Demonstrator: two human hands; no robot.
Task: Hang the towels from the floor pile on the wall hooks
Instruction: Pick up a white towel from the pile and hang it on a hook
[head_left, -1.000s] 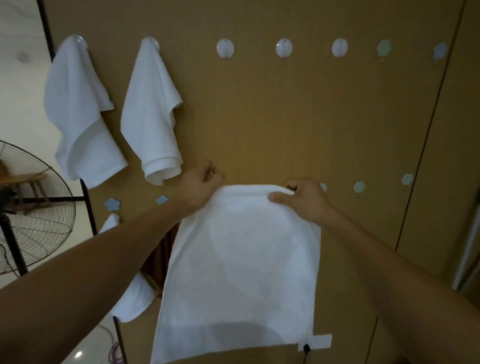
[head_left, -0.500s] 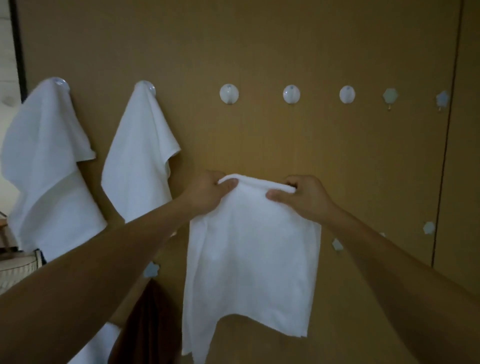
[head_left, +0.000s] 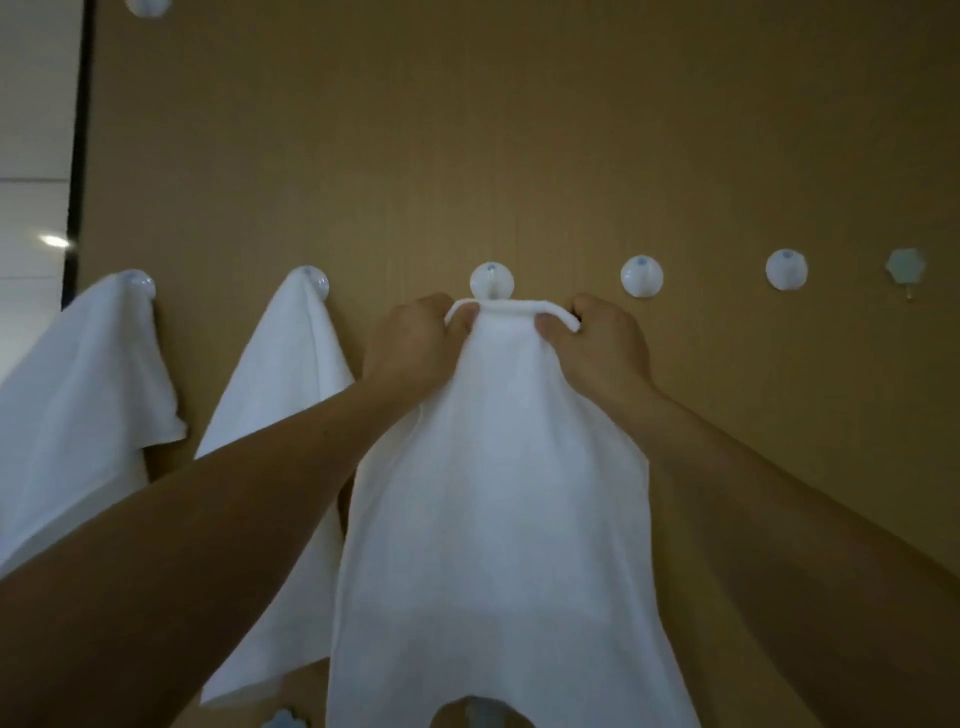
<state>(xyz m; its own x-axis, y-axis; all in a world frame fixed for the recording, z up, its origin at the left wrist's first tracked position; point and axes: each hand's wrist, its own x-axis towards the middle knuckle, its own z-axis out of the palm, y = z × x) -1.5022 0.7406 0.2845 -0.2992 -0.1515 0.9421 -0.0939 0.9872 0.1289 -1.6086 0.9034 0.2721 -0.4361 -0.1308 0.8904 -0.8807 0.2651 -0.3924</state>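
Note:
A white towel (head_left: 498, 499) hangs down from both my hands against the brown wall. My left hand (head_left: 410, 345) pinches its top edge at the left and my right hand (head_left: 597, 348) pinches it at the right. The stretched top edge sits just under the third round white hook (head_left: 491, 279), touching or nearly touching its lower part. Two other white towels hang on hooks to the left: one (head_left: 78, 415) at the far left and one (head_left: 291, 405) beside my left forearm.
Two bare round white hooks (head_left: 642, 275) (head_left: 786, 268) follow to the right, then a pale green hook (head_left: 905, 265). Another round hook (head_left: 148, 5) shows at the top left edge. A black frame edge (head_left: 78, 156) borders the wall on the left.
Both hands have lifted the towel from about waist height up to the third hook, and moved closer together along its top edge. The view has tilted upward.

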